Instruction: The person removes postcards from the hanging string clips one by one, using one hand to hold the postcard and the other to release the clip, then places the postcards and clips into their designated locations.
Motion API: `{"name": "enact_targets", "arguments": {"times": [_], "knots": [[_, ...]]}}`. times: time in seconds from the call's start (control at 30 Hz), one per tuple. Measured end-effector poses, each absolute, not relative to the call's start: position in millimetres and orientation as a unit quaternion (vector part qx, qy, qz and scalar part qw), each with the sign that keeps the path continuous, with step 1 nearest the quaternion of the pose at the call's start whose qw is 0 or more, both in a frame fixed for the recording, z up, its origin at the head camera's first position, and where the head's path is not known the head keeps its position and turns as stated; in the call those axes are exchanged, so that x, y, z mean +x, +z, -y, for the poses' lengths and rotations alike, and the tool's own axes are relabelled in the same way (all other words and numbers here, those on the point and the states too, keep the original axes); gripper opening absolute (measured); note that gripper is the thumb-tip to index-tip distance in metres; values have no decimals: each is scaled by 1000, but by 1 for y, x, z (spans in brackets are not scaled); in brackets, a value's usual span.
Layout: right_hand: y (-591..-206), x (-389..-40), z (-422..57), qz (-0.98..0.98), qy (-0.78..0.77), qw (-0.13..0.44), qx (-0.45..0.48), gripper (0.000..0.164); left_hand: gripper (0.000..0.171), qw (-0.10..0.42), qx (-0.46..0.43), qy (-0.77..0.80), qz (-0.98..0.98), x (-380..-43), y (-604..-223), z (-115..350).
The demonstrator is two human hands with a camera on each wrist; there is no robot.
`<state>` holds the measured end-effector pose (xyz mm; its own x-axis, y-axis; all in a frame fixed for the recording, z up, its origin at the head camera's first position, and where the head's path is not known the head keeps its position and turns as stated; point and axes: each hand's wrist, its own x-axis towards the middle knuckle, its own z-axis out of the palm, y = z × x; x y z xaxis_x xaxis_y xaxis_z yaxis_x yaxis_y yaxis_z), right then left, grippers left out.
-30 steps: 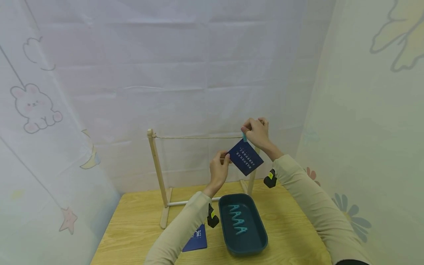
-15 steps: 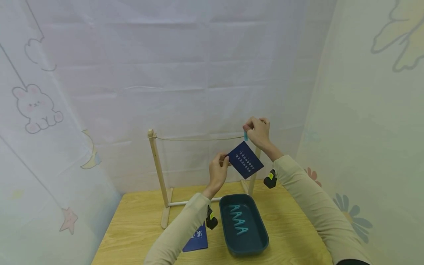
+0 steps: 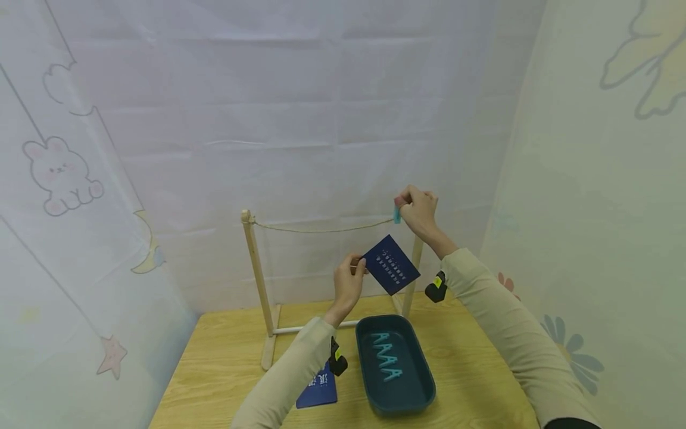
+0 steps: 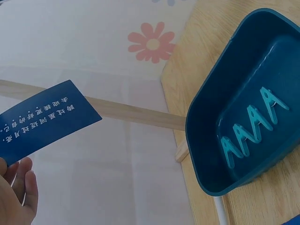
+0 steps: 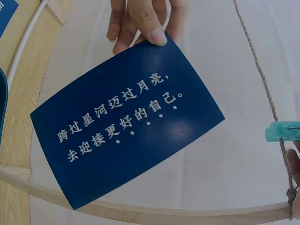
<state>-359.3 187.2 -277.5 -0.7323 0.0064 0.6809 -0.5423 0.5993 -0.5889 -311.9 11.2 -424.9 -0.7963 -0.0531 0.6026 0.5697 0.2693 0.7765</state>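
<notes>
My left hand (image 3: 347,285) pinches a dark blue card (image 3: 390,266) at its corner. White characters run across the card, and it is held tilted. My right hand (image 3: 421,213) pinches a teal clothespin (image 3: 397,215) near the right end of the rope (image 3: 321,230). In the right wrist view, the clothespin (image 5: 283,131) sits across the rope, apart from the card (image 5: 124,140). Only bits of the right hand's fingers show there, at the right edge. In the left wrist view, the left hand's thumb and fingers (image 4: 16,192) hold the card's lower corner.
The rope hangs from a wooden stand (image 3: 257,274) on the wood table (image 3: 198,363). Before it stands a dark teal tray (image 3: 399,398) holding several teal clothespins (image 3: 387,359). Another blue card (image 3: 323,393) lies left of the tray, partly behind my left forearm.
The card has come away from the clothespin and moved down and slightly left with my left hand. My right hand has risen slightly with the clothespin. The rope sags more.
</notes>
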Motion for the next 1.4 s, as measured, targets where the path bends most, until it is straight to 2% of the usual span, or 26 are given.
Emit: {"name": "enact_targets", "arguments": {"times": [0.5,0.7,0.87,1.17,1.4], "knots": [[-264,-359,-182,798,447,363,175,9,14,274,-149,-581,752,-315,-437,6],[-271,-355,-178,799,435,355,215,9,15,249,-139,-622,729,-315,-442,13],[-281,-349,-174,803,396,375,240,7,18,233,-135,-629,729,-314,-448,19],[-304,-338,-171,822,410,283,275,5,19,220,-129,-643,722,-311,-455,25],[-319,-327,-166,828,398,276,282,6,19,222,-123,-653,713,-312,-461,28]]}}
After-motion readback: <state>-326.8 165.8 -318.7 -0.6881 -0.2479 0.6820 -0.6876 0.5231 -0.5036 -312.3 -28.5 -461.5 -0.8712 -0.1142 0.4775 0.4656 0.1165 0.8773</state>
